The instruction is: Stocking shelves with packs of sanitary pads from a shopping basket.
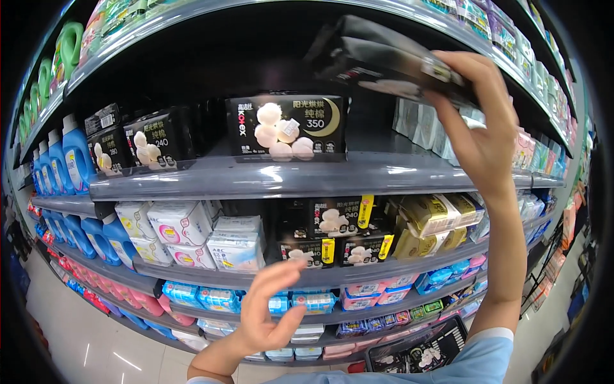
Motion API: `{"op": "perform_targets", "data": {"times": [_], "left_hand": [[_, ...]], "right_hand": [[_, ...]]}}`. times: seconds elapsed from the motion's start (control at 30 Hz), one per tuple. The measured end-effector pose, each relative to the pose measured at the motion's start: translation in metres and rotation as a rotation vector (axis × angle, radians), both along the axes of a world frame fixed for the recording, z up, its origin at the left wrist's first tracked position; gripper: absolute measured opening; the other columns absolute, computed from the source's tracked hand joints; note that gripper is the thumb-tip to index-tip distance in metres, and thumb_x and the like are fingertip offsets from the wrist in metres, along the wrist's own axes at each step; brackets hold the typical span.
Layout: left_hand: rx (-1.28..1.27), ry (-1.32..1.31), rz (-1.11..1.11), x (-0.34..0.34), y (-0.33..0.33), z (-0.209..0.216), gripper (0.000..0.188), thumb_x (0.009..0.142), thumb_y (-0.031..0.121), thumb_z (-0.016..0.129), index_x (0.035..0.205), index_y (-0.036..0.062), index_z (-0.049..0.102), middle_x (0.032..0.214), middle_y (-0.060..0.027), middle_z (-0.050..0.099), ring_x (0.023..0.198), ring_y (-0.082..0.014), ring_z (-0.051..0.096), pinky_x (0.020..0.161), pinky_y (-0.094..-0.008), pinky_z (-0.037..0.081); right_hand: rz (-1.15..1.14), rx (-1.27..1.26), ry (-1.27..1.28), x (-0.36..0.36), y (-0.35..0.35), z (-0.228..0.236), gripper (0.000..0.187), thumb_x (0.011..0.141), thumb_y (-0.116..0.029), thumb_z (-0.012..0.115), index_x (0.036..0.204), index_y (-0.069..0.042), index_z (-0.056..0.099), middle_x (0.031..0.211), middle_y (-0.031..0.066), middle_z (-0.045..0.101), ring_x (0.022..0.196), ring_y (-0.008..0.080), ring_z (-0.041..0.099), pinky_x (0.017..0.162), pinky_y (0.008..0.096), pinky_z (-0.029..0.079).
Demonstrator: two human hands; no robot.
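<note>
Left hand [268,307] hovering low centre of frame, fingers spread wide, gripping nothing, nearest grey metal shelf edge [211,272]. Right hand [483,128] reaching up at upper right, clasping black soft plastic pack [377,57], tilted, blurred, passing under top shelf. Farther back, matching black pack with white cotton-ball picture [286,128] standing upright mid-frame. Blue plastic detergent bottles [70,153] sitting far left.

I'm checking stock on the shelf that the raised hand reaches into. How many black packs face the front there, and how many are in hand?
Black packs at the shelf front: 3
Black pack held by the right hand: 1
Total: 4
</note>
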State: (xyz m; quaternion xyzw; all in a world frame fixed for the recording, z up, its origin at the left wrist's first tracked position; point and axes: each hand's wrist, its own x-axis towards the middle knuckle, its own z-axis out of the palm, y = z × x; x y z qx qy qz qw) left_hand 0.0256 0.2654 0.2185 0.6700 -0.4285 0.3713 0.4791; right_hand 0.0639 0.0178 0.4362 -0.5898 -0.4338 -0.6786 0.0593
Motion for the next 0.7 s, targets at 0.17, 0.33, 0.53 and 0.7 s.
{"op": "perform_targets", "data": {"times": [0.17,0.33,0.53,0.7], "left_hand": [[0.0,-0.106,0.102,-0.009,0.017,0.0,0.037,0.07,0.002,0.061,0.105,-0.001,0.051,0.105,-0.0205,0.057,0.092,-0.0303,0.056,0.079,-0.036,0.046],[0.071,-0.202,0.136,0.011,0.036,-0.004,0.03,0.07,0.003,0.059,0.099,0.002,0.051,0.096,-0.019,0.06,0.085,-0.0315,0.058,0.073,-0.0367,0.047],[0.0,-0.143,0.151,0.007,0.055,0.007,0.023,0.068,-0.005,0.058,0.09,0.0025,0.057,0.098,-0.0171,0.061,0.087,-0.0314,0.059,0.073,-0.0389,0.047],[0.006,-0.138,0.082,0.023,0.072,0.011,0.026,0.069,-0.006,0.058,0.093,0.004,0.058,0.097,-0.0154,0.062,0.085,-0.0305,0.06,0.074,-0.0369,0.047]], "right_hand": [[-0.214,-0.063,-0.05,0.072,0.035,0.029,0.028,0.069,-0.008,0.062,0.097,-0.011,0.057,0.087,0.0037,0.056,0.085,0.0231,0.053,0.075,0.0341,0.041],[-0.269,-0.011,0.274,0.149,0.066,0.049,0.029,0.075,-0.015,0.059,0.104,-0.011,0.057,0.094,0.0101,0.058,0.093,0.0296,0.054,0.08,0.0395,0.043],[-0.226,-0.031,0.489,0.212,0.106,0.079,0.031,0.08,-0.016,0.056,0.109,-0.008,0.054,0.105,0.0164,0.057,0.099,0.0331,0.054,0.085,0.0382,0.043],[-0.256,-0.026,0.556,0.263,0.116,0.091,0.03,0.081,-0.016,0.054,0.11,-0.008,0.054,0.106,0.0173,0.057,0.099,0.0322,0.055,0.085,0.0373,0.044]]}}
